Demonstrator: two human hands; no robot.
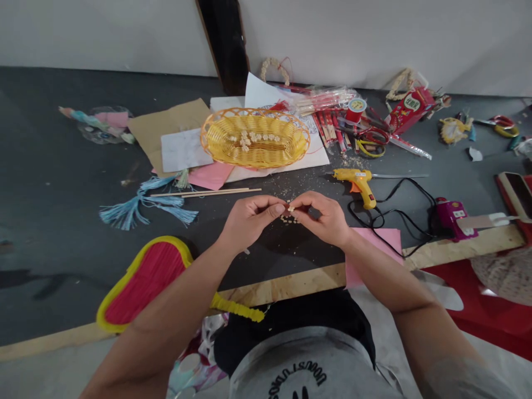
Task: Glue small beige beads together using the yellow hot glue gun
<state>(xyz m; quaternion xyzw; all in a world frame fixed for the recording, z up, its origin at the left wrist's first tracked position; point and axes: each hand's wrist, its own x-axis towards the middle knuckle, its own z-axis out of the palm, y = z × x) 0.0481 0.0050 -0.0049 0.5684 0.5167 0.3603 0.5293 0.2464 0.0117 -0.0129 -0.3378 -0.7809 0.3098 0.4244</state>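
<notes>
- The small pale piece is at the fingertips, above the tabletop, nearer its wooden front edge than its back edge.
- The right hand holds it in a narrow pinch, thumb and forefinger curved into a loop.
- The left hand comes in from the other side, its thumb and forefinger brought together; what sits between those tips is hidden, so I cannot tell whether they grip the piece too.
- Expect almost no weight; it looks dry and stiff rather than springy, and a hard squeeze could chip it or crack a join (if it is joined at all, which is too small to make out).
- Best hold: opposite outer sides, with the very tips of thumb and forefinger, leaving the face uncovered. Slipping seems less of a worry than crushing.
- Loose pale bits lie on the tabletop just below the fingertips; such tiny pieces would be easy to scatter, so lift them singly.
- Pale clusters rest in the yellow basket, on papers toward the back edge; they look knobbly and probably handle alike.
- The glue gun lies toward the tabletop's right end, beyond the right hand; its handle is the place to grasp, keeping clear of the nozzle.
</notes>
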